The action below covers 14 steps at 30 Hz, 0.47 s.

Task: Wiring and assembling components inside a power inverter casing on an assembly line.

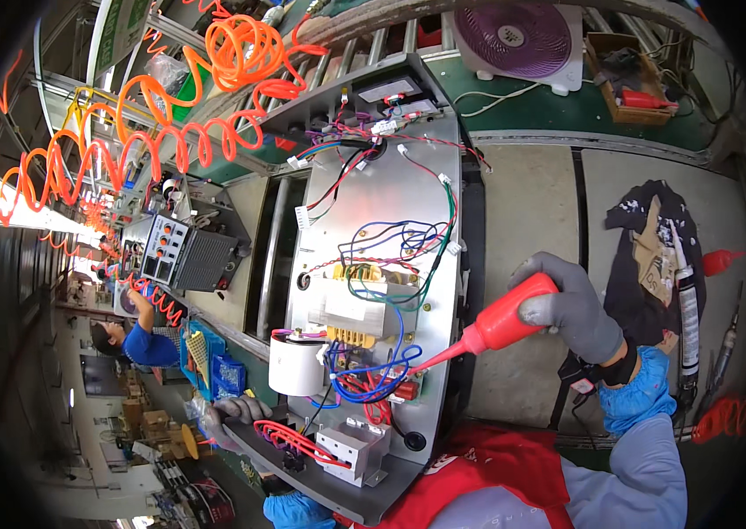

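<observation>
My right hand, in a grey glove, is closed around a red squeeze bottle. The bottle's long thin nozzle points down and left, its tip at the blue and red wires beside a small red part. These sit in an open metal chassis, which also carries a transformer, a white cylinder and a metal bracket. At the chassis's near left edge my left hand, also gloved, has its fingers curled against the end panel; part of it is hidden.
Orange coiled hoses hang at the upper left, above a grey control box. To the right lie a dark cloth, a caulking gun and another red bottle. A purple fan stands behind. A person in blue is farther left.
</observation>
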### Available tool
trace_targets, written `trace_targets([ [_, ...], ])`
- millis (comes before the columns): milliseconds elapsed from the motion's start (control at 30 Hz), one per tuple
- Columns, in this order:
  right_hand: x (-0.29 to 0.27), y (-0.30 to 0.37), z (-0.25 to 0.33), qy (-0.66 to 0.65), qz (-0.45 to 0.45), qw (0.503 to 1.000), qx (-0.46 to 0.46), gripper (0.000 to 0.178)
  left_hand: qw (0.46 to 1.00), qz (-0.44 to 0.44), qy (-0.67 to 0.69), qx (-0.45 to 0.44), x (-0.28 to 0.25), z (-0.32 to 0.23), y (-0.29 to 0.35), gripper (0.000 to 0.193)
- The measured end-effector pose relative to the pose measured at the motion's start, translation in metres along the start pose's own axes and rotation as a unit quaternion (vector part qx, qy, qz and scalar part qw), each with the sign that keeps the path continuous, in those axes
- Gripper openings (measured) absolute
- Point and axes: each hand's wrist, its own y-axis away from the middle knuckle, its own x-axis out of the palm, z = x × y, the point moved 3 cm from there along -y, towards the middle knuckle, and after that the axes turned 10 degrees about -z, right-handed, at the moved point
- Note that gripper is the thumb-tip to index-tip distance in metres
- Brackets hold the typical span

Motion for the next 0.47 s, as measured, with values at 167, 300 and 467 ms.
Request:
trace_targets([
  [167,0.003,-0.015,-0.006,-0.003,0.028,0.999,-0.034,0.04,0.999,0.039,-0.012,-0.002,-0.006,-0.001,-0.005,0.041],
  [300,0.003,-0.019,-0.003,0.007,0.018,0.999,-0.034,0.04,0.999,0.03,-0.016,-0.023,-0.016,0.001,-0.005,0.045],
  [467,0.016,-0.02,-0.006,-0.044,0.063,0.995,-0.064,0.043,0.989,0.134,0.008,-0.06,-0.02,0.021,-0.019,0.051],
])
